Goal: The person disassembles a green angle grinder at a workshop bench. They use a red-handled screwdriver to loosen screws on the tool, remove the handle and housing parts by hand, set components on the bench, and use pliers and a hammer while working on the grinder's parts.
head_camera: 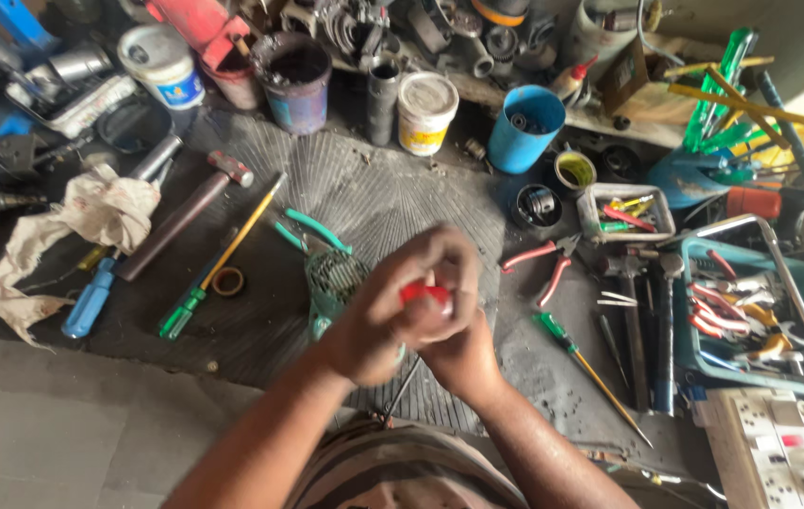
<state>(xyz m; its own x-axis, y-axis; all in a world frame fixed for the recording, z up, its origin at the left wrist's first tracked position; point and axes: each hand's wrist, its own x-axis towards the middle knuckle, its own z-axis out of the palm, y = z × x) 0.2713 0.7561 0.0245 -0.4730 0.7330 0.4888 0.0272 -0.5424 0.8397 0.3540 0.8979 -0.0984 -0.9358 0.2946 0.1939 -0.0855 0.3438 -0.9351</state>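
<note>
My left hand (392, 302) and my right hand (463, 353) are clasped together over the middle of a dark ribbed mat (364, 188). Both grip a screwdriver with a red handle (425, 293); its thin metal shaft (402, 391) points down toward my body. The left hand wraps the handle from above, while the right hand closes on it from below. Just behind the hands lies a teal tool with pliers-like handles (317, 231), partly hidden by my fingers.
Around the mat lie a green-handled screwdriver (218, 264), a blue-handled one (91, 300), a dirty rag (91, 221), red pliers (543, 264), hammers (647, 311) and a teal tray of tools (760, 320). Cans and a blue cup (524, 127) stand at the back.
</note>
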